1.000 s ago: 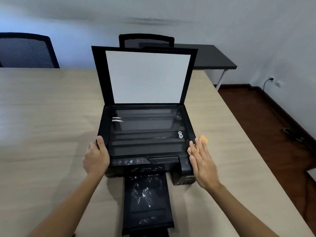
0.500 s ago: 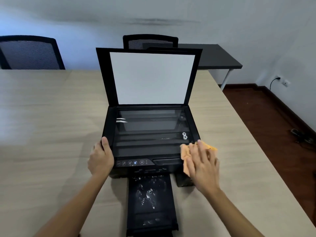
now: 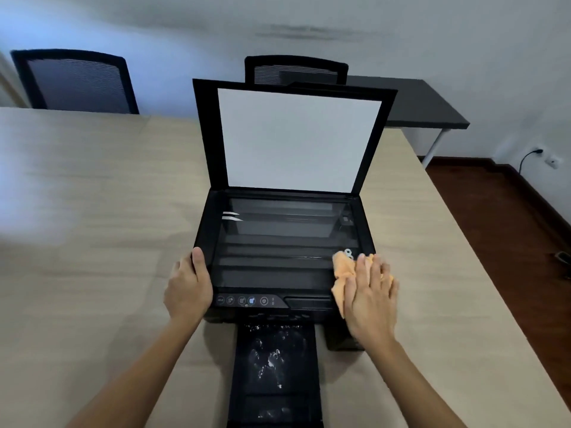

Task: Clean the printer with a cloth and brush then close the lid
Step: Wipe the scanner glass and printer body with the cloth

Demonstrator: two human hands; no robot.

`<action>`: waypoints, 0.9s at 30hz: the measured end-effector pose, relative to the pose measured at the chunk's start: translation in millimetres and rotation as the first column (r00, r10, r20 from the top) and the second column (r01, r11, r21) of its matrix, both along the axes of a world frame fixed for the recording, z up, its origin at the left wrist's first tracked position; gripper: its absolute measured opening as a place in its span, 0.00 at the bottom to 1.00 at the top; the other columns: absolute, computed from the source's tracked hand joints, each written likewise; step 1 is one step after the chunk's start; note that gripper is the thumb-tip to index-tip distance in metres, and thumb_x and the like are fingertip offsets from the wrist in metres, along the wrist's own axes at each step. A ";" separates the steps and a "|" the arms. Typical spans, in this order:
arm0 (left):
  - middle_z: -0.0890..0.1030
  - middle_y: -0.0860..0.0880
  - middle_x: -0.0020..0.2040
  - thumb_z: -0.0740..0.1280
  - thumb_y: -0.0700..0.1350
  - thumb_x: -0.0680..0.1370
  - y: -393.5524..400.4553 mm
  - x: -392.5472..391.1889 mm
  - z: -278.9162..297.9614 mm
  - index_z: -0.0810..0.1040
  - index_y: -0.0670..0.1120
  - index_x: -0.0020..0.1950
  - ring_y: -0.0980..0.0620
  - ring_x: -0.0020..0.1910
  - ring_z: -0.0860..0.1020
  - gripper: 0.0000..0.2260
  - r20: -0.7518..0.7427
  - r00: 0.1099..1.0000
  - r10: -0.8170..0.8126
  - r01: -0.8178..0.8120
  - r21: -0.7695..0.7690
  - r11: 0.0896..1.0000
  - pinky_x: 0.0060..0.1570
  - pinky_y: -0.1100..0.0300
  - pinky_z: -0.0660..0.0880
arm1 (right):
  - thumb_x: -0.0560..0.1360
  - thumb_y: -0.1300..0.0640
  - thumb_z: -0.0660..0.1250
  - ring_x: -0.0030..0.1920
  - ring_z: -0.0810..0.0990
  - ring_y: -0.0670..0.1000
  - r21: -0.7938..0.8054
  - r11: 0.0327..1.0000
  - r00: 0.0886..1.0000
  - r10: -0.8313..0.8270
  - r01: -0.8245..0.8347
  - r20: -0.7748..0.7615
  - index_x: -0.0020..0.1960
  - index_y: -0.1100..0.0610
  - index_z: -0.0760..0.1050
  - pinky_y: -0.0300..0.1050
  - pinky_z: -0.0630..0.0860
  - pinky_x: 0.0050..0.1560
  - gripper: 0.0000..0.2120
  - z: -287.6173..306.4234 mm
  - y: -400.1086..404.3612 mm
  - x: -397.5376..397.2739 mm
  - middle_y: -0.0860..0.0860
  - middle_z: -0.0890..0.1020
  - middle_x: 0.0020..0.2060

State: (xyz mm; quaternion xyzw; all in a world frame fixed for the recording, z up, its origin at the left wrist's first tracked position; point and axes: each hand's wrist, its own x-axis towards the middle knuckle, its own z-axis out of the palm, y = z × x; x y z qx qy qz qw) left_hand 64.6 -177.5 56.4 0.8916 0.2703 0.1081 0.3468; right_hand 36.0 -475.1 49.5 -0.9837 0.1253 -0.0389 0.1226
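A black printer (image 3: 247, 301) stands on a light wooden table (image 3: 92, 242), its scanner lid (image 3: 296, 140) raised upright with the white pad facing me. The scanner glass (image 3: 278, 239) is bare. My right hand (image 3: 370, 301) lies flat, fingers spread, pressing an orange cloth (image 3: 341, 270) onto the printer's front right corner. My left hand (image 3: 188, 285) grips the printer's front left edge, thumb on top. The output tray (image 3: 275, 369) sticks out toward me with white dust specks on it. No brush is in view.
Two black mesh chairs (image 3: 77, 81) (image 3: 296, 71) stand behind the table. A dark side desk (image 3: 426, 109) is at the back right. The table's right edge drops to a dark wooden floor (image 3: 509, 211), with a wall socket and cable (image 3: 537, 152).
My right hand has moved with the orange cloth from the printer's right side up onto its front right top corner. My left hand keeps its hold on the left edge.
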 end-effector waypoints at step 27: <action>0.78 0.41 0.57 0.45 0.58 0.81 0.4 0.0 -0.6 0.74 0.45 0.62 0.36 0.55 0.76 0.25 -0.027 1.000 0.011 -0.009 0.054 0.999 0.52 0.47 0.71 | 0.81 0.46 0.50 0.69 0.65 0.69 0.361 0.930 0.988 -0.006 0.062 -0.155 0.78 0.60 0.42 0.57 0.63 0.67 0.32 19.0 -27.9 167.8 0.70 0.57 0.73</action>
